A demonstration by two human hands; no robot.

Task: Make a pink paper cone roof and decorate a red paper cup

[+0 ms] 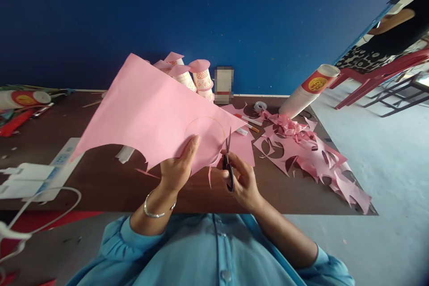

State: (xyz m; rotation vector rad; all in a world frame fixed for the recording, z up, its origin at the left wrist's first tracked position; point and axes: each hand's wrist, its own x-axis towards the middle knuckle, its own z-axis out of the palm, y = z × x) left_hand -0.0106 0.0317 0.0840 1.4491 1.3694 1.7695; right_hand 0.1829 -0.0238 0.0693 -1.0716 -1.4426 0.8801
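A large sheet of pink paper (147, 111) is raised above the table, gripped along its lower edge by my left hand (177, 167), thumb on top. Curved pieces are gone from its lower edge, and a drawn circle outline shows near its right end. My right hand (244, 181) has its fingers in the handles of black scissors (228, 161). The blades point away from me, at the paper's edge beside the circle. Whether the blades are fully apart is hard to make out. My left fingers are hidden under the sheet.
Pink paper scraps (311, 147) cover the table's right side, near a leaning stack of paper cups (308, 91). Decorated cups with pink cone tops (201, 76) stand by the blue wall. A power strip (60, 165) with cables lies left. A person sits on a red chair (378, 73).
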